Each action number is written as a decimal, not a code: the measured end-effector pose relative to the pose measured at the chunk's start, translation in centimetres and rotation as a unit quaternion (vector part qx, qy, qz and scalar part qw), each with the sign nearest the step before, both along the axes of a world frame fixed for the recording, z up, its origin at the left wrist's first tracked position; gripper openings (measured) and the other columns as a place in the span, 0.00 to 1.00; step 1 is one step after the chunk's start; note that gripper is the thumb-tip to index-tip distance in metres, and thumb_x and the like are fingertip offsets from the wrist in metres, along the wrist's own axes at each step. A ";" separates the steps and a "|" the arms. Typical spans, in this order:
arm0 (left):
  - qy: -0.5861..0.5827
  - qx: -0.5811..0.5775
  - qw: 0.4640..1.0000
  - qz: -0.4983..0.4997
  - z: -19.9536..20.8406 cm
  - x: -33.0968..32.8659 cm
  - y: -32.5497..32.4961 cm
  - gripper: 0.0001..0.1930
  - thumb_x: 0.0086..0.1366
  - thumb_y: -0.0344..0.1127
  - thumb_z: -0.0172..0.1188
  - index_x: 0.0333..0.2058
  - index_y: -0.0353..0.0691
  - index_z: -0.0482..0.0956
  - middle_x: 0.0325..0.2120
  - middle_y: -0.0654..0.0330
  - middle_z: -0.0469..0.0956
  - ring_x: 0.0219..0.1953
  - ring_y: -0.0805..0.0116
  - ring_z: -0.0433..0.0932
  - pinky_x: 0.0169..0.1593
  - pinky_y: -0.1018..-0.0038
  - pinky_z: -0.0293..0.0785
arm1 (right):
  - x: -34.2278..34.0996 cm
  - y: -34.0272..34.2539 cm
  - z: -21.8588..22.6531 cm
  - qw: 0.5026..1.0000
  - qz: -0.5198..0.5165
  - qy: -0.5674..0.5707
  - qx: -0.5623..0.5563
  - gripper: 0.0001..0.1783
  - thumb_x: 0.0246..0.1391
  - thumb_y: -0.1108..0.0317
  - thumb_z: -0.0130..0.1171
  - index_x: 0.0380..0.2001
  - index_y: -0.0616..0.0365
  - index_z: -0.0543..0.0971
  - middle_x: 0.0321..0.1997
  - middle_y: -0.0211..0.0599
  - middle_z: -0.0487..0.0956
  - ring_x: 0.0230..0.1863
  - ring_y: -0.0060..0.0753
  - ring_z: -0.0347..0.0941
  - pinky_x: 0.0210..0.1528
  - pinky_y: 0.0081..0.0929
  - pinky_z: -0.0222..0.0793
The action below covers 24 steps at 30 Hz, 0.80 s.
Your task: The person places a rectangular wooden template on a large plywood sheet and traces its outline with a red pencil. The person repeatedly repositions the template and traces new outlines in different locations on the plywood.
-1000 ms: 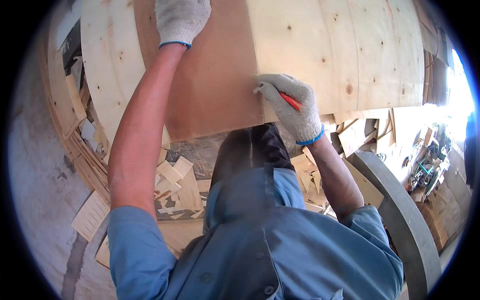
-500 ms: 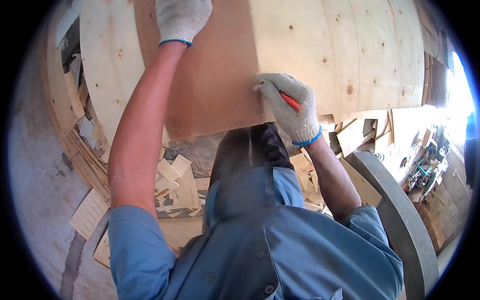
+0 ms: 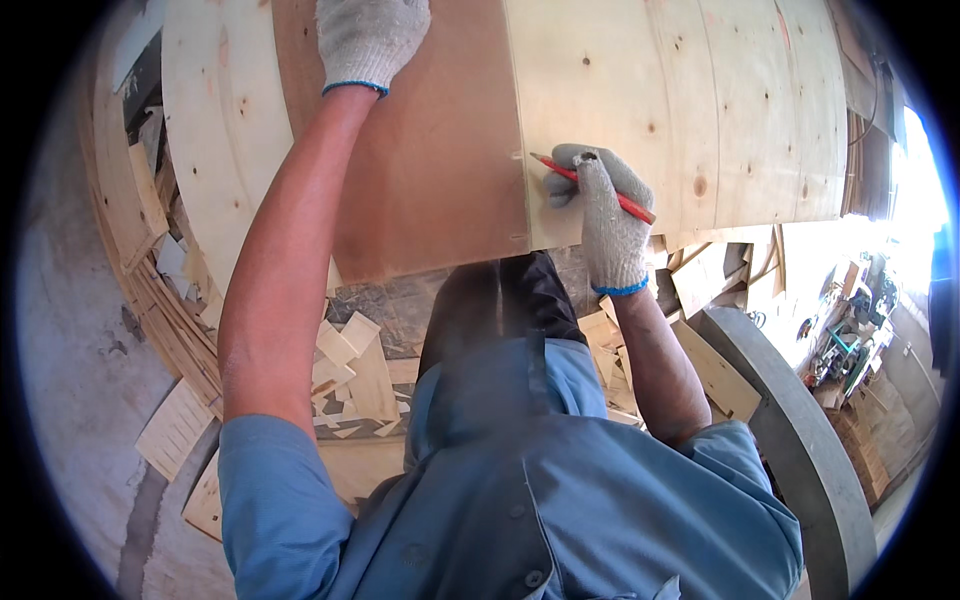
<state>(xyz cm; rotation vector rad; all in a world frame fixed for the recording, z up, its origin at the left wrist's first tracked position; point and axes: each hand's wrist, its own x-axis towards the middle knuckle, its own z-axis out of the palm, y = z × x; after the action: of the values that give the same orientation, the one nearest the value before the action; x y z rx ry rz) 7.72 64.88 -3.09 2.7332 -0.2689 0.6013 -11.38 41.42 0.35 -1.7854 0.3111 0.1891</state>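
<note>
A pale knotty plywood sheet (image 3: pixel 620 90) spreads before me, with a reddish-brown board (image 3: pixel 440 170) lying on it. At the far part of the brown board is my left hand (image 3: pixel 372 40), in a white knit glove with a blue cuff. Its fingers run past the top of the picture. My right hand (image 3: pixel 612 220), gloved the same way, is closed on a red pencil (image 3: pixel 632 207). The pencil's tip points left toward the brown board's right edge, apart from it. Small marks show beside that edge.
Wood offcuts (image 3: pixel 365 375) litter the floor beneath the sheet's near edge. Long wooden strips (image 3: pixel 185 320) run along the left. A curved grey beam-like piece (image 3: pixel 800 420) stands at my right, with a cluttered heap of tools (image 3: pixel 855 330) beyond it.
My right hand has drawn back to the right from the brown board's edge, turning so that more of the pencil shows. My left hand has hardly moved.
</note>
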 end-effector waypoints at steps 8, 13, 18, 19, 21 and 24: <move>-0.013 0.013 1.000 -0.005 0.2 -0.1 0.0 0.21 0.74 0.40 0.54 0.55 0.29 0.77 0.57 0.39 0.77 0.64 0.40 0.71 0.69 0.52 0.65 | 0.8 1.2 0.8 0.993 -0.038 0.090 0.068 0.12 0.67 0.67 0.56 0.39 0.63 0.85 0.30 0.28 0.81 0.32 0.17 0.75 0.37 0.21 0.72; -0.011 0.013 1.000 0.000 0.2 0.1 -0.1 0.20 0.73 0.40 0.54 0.55 0.29 0.77 0.56 0.39 0.77 0.63 0.40 0.72 0.68 0.53 0.66 | 0.5 1.2 -0.1 1.000 0.004 -0.012 -0.018 0.11 0.68 0.68 0.57 0.41 0.63 0.84 0.32 0.36 0.83 0.34 0.22 0.78 0.40 0.24 0.75; -0.032 0.013 0.999 -0.010 0.5 -0.2 -0.4 0.20 0.73 0.39 0.54 0.53 0.28 0.78 0.55 0.39 0.78 0.61 0.40 0.73 0.67 0.52 0.67 | 0.7 1.1 -0.7 1.000 0.005 -0.018 -0.010 0.09 0.66 0.70 0.59 0.43 0.63 0.84 0.35 0.41 0.85 0.38 0.27 0.81 0.43 0.25 0.76; -0.032 0.014 0.999 -0.007 0.6 -0.2 -0.5 0.19 0.73 0.39 0.54 0.53 0.28 0.78 0.55 0.39 0.78 0.61 0.40 0.73 0.67 0.52 0.67 | 0.7 0.9 -0.8 1.000 0.017 -0.019 -0.011 0.09 0.65 0.70 0.60 0.43 0.64 0.83 0.36 0.41 0.85 0.38 0.27 0.81 0.43 0.25 0.76; -0.033 0.015 0.999 -0.001 0.8 -0.3 -0.7 0.19 0.73 0.38 0.53 0.53 0.28 0.78 0.54 0.38 0.78 0.61 0.39 0.73 0.66 0.52 0.67 | 0.6 0.5 -0.8 0.999 0.042 -0.019 -0.010 0.09 0.64 0.71 0.60 0.43 0.63 0.83 0.37 0.41 0.85 0.38 0.27 0.81 0.44 0.25 0.76; -0.049 0.014 0.999 -0.004 0.1 0.0 -0.2 0.18 0.73 0.37 0.53 0.52 0.28 0.77 0.53 0.38 0.78 0.60 0.39 0.74 0.65 0.52 0.68 | 0.2 -0.1 -0.3 0.998 0.061 -0.005 -0.007 0.09 0.64 0.72 0.60 0.43 0.63 0.83 0.38 0.40 0.85 0.38 0.27 0.81 0.43 0.25 0.76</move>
<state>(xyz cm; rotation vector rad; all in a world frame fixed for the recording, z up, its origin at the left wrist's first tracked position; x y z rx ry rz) 7.73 64.72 -3.01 2.7311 -0.3145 0.7352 -11.13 41.33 0.07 -1.8203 0.1969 0.2656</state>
